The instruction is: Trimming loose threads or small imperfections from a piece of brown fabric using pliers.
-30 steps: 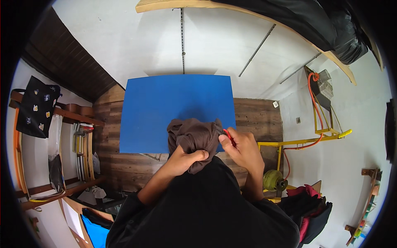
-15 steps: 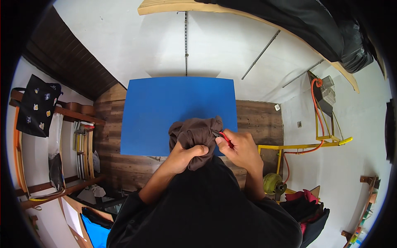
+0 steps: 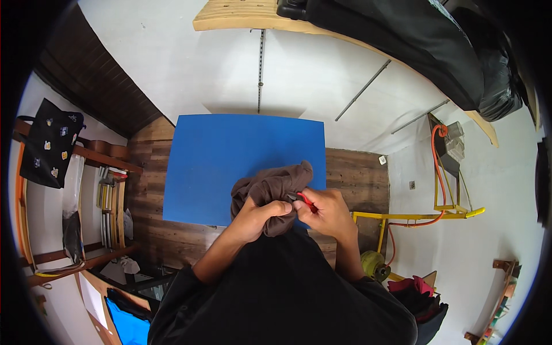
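Observation:
A bundle of dark brown cloth (image 3: 264, 185) is gathered in folds above the near edge of a blue tabletop (image 3: 213, 155). My left hand (image 3: 253, 221) is closed on its near side, the thumb lying across the fabric and the fingers hidden behind it. In my right hand (image 3: 329, 214) are small red-handled snips (image 3: 306, 201), gripped with the dark blades pointing left at the cloth. The blade tips lie against the right side of the bundle; whether they are parted I cannot tell.
On the right stands a yellow metal frame (image 3: 414, 218) with an orange hose (image 3: 436, 164) and a yellow-green gas cylinder (image 3: 374, 265). A black bag (image 3: 52, 144) hangs at left. Overhead runs a wooden shelf (image 3: 241, 17) bearing black bags.
The snips and my right hand have shifted slightly left and down along the cloth. My left hand keeps its hold. The whole view has tilted a little.

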Available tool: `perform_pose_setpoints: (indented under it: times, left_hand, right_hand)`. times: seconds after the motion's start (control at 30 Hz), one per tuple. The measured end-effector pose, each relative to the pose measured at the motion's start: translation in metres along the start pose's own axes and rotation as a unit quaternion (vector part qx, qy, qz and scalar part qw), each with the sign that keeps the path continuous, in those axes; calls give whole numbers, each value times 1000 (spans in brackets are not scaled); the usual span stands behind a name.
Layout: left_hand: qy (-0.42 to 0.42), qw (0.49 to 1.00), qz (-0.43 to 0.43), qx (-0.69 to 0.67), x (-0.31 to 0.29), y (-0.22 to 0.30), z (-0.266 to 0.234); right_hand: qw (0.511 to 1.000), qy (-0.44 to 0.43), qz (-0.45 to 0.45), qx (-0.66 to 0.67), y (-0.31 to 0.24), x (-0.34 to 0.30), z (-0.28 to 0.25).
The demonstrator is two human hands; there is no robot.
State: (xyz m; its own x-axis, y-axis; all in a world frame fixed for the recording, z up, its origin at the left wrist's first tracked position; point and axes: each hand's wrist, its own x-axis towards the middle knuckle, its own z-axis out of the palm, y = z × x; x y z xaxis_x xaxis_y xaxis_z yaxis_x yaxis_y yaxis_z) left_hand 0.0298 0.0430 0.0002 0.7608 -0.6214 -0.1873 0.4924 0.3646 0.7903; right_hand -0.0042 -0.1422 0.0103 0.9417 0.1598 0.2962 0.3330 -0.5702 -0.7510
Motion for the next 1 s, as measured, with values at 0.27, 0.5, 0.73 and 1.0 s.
perform_pose_setpoints:
  times: [0.27, 0.5, 0.73, 1.0]
  left_hand:
    - [16, 999, 32, -23, -7, 4, 7]
    - [-84, 986, 127, 61, -6, -7, -7]
    - [-250, 819, -5, 516, 25, -68, -47]
    - [-130, 633, -76, 760, 26, -91, -82]
  right_hand:
    - [942, 171, 74, 279, 9, -3, -11]
    - [933, 108, 137, 315, -11, -11, -7]
    - [891, 355, 102, 263, -21, -16, -39]
    - [954, 274, 114, 30, -23, 16, -48]
